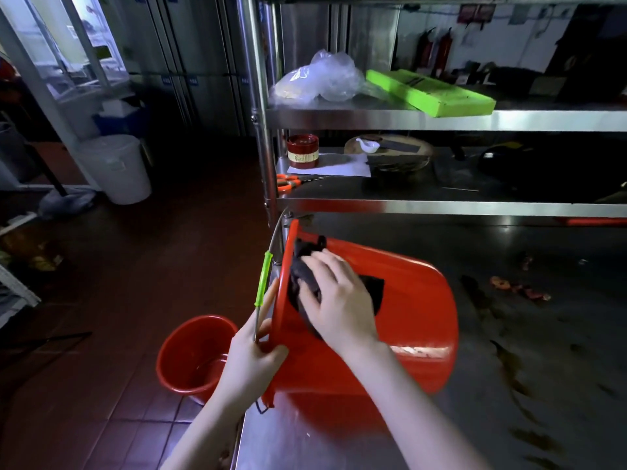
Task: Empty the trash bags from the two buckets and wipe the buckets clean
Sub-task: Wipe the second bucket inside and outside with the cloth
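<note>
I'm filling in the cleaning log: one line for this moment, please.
step: wiping | left hand grips rim of tipped bucket | right hand presses dark cloth | second bucket on floor

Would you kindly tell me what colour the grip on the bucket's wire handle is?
Bright green grip, seen in the head view.
</note>
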{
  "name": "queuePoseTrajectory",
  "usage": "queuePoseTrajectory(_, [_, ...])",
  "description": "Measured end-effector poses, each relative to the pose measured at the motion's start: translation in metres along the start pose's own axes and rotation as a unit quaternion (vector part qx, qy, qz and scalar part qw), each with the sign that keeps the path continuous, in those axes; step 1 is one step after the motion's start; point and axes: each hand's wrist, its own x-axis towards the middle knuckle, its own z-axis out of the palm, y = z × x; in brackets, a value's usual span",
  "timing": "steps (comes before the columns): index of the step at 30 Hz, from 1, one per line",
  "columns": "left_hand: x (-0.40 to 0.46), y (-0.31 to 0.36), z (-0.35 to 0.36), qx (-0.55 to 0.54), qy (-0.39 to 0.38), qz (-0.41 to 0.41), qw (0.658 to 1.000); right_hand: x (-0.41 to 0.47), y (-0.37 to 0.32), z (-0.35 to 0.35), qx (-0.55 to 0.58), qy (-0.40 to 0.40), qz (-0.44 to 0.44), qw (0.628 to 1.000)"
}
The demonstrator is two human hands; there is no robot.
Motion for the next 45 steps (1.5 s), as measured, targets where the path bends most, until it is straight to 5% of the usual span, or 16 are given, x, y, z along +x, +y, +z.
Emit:
queuePoseTrajectory(2, [-0.007,-0.005,-0.001,-0.002,0.005,-0.006,1.000,-0.005,0.030,-0.011,-0.021,0.036,0.029,0.999])
queuePoseTrajectory(4, [-0.016,-0.010,-0.001,-0.019,0.004,-0.016,1.000,-0.008,0.074,-0.028,-0.080,0.078,0.148,0.983])
queuePoseTrajectory(7, [-0.029,-0.010,0.001,-0.048,-0.019,-0.022,0.998,0.004,0.130,-0.060,-0.138,0.039,0.383,0.913])
queuePoseTrajectory(9, [-0.033,-0.011,0.002,-0.040,-0.028,-0.014,0.999,0.022,0.128,-0.058,-0.151,-0.008,0.427,0.892])
queuePoseTrajectory(13, [-0.026,-0.011,-0.006,-0.041,-0.040,-0.015,0.998,0.047,0.045,-0.013,-0.047,-0.050,0.210,0.975])
queuePoseTrajectory(16, [-0.026,-0.006,-0.024,-0.123,-0.102,-0.075,0.984,0.034,-0.004,-0.002,0.005,-0.042,0.076,0.996])
queuePoseTrajectory(18, [-0.020,0.005,-0.040,-0.193,-0.145,-0.117,0.963,0.020,-0.009,-0.006,0.007,-0.017,0.055,0.998])
queuePoseTrajectory(22, [0.028,0.039,-0.048,-0.148,-0.042,-0.169,0.974,-0.012,-0.017,-0.012,-0.003,0.019,0.022,1.000])
queuePoseTrajectory(25, [0.058,0.069,-0.026,-0.144,-0.052,-0.150,0.977,-0.044,-0.029,-0.013,0.005,0.016,-0.031,0.999])
queuePoseTrajectory(28, [0.063,0.071,-0.007,-0.025,-0.028,-0.097,0.995,-0.068,-0.018,-0.023,0.014,0.013,-0.077,0.997])
queuePoseTrajectory(31, [0.045,0.060,-0.006,-0.026,-0.040,-0.067,0.997,-0.076,0.023,-0.039,-0.015,0.054,-0.023,0.998])
queuePoseTrajectory(36, [0.013,0.052,-0.009,-0.058,-0.061,-0.054,0.995,-0.044,0.118,-0.075,-0.088,0.082,0.358,0.926])
queuePoseTrajectory(38, [0.008,0.048,-0.008,-0.047,-0.059,-0.047,0.996,-0.025,0.115,-0.071,-0.109,0.061,0.391,0.912])
queuePoseTrajectory(42, [0.020,0.041,-0.012,0.033,-0.042,-0.003,0.999,-0.006,0.025,-0.027,-0.017,0.022,0.138,0.990])
queuePoseTrajectory(45, [0.023,0.034,-0.019,0.054,-0.034,0.028,0.998,-0.013,-0.020,-0.007,0.029,-0.011,-0.004,1.000])
